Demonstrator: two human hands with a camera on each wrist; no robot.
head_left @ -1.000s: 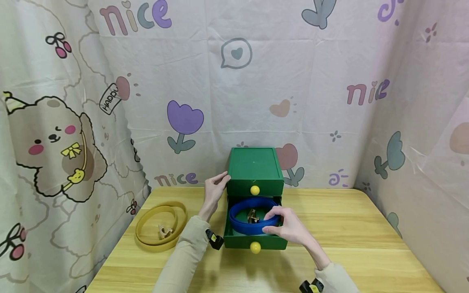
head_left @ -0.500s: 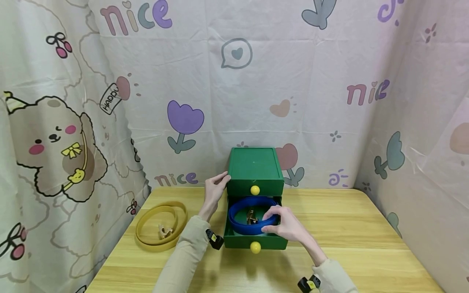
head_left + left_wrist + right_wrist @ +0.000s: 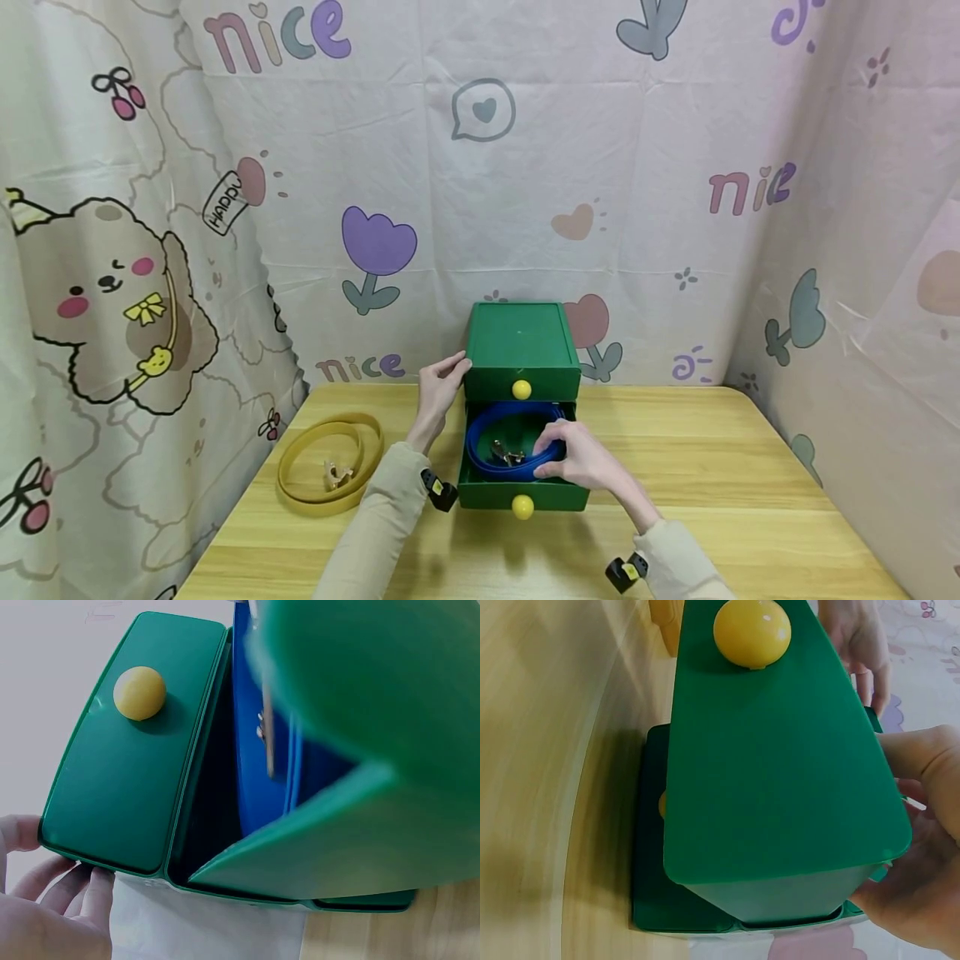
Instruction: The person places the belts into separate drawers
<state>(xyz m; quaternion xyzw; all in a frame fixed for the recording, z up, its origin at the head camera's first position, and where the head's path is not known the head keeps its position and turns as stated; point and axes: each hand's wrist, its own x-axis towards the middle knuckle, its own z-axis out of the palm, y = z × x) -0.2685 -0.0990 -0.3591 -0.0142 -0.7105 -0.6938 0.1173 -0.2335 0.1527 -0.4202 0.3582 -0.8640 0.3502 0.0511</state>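
Head view: left hand (image 3: 437, 396) reaches forward, fingers nearly straight, tips against the upper left corner of a green cabinet (image 3: 519, 335); grip loose. Right hand (image 3: 588, 457) bends in from the right over the pulled-out lower drawer (image 3: 486, 497), grip pinched on a coiled blue belt (image 3: 504, 472). Belt sits inside drawer, metal buckle (image 3: 507, 455) within the loop. Yellow belt (image 3: 324, 506) on counter (image 3: 675, 492), well left.

Left wrist view: adds left thumb at cabinet's edge, fingers against its side.

Right wrist view: drawer front hides the blue belt; right-hand pinch cannot be told here. Left hand visible beyond.
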